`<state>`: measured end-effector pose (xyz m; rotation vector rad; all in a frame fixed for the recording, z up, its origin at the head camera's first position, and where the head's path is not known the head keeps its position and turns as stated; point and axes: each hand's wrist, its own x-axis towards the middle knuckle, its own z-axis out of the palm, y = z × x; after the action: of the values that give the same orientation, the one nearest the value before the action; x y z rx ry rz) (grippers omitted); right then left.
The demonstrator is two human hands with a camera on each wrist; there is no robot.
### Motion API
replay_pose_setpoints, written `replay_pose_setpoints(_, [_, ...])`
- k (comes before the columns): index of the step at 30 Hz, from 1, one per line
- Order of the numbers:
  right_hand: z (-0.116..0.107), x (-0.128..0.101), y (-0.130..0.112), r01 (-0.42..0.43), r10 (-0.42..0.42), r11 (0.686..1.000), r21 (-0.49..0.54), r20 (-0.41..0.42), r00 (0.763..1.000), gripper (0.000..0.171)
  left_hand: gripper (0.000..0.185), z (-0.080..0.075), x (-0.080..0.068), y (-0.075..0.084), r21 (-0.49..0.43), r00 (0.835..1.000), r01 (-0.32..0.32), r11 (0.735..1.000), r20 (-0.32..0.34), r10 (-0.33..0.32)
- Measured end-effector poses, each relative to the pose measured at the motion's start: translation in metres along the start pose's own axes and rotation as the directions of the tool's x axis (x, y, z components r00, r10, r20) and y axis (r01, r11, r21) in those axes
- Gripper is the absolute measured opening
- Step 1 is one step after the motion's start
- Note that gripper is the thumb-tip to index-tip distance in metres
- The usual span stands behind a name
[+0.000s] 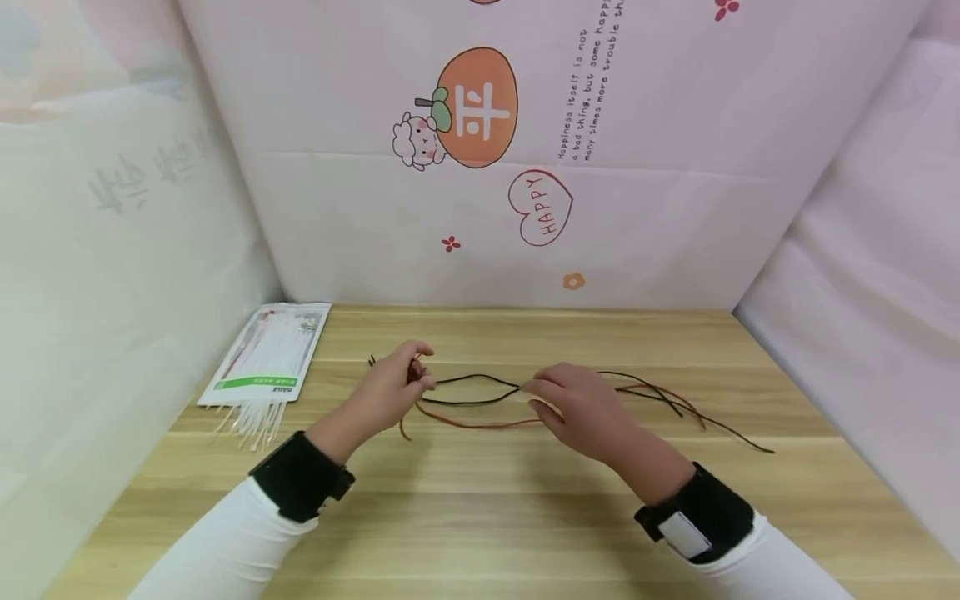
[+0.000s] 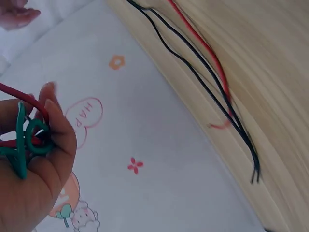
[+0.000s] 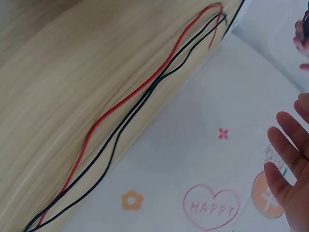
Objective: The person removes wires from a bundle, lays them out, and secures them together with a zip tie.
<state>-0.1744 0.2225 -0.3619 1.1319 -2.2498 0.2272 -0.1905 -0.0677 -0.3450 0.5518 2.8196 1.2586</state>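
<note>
My left hand holds a small coiled bundle of wires in its curled fingers. In the left wrist view a green wire loop and a red wire show in its grasp. My right hand hovers over the lying wires; the right wrist view shows its fingers spread and nothing held. On the table two dark wires and one red wire stretch sideways beneath and between the hands. Their right ends, including a dark wire tip, fan out past the right hand.
A white packet with a green band lies at the table's back left, with several white cable ties sticking out of its near end. Patterned white cloth walls the wooden table at the back and both sides.
</note>
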Motion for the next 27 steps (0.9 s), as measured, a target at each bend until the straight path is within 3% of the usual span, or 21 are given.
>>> replay_pose_setpoints(6, [0.005,0.026,-0.025,0.066,-0.065,0.998,0.017,-0.066,0.996,0.015,0.021,0.015,0.014,0.020,-0.045,0.997,-0.001,0.999,-0.082,-0.003])
replay_pose_setpoints(10, [0.009,0.038,-0.043,0.117,-0.114,0.993,0.022,-0.091,0.989,0.019,0.019,0.023,0.019,0.027,-0.042,0.993,-0.003,0.999,-0.114,-0.001])
replay_pose_setpoints(14, [0.015,0.042,-0.051,0.152,-0.154,0.988,-0.035,-0.057,0.986,0.016,0.019,0.030,0.022,0.026,-0.027,0.992,0.000,1.000,-0.124,-0.004])
replay_pose_setpoints(19, [0.019,0.036,-0.046,0.102,-0.096,0.989,-0.108,0.064,0.993,0.014,0.026,0.036,0.020,0.024,-0.025,0.993,0.028,0.999,-0.115,-0.031])
replay_pose_setpoints(22, [0.020,0.033,-0.039,0.065,-0.053,0.990,-0.129,0.093,0.994,0.017,0.034,0.038,0.017,0.025,0.042,0.998,-0.006,0.999,-0.068,0.009])
replay_pose_setpoints(24, [0.021,0.031,-0.034,0.050,-0.038,0.988,-0.143,0.081,0.996,0.016,0.033,0.039,0.014,0.026,0.113,0.997,-0.076,0.991,-0.005,0.077])
replay_pose_setpoints(27, [0.022,0.031,-0.028,0.036,-0.033,0.986,-0.162,0.019,0.999,0.014,0.020,0.040,0.010,0.028,0.168,0.976,-0.205,0.964,0.108,0.188])
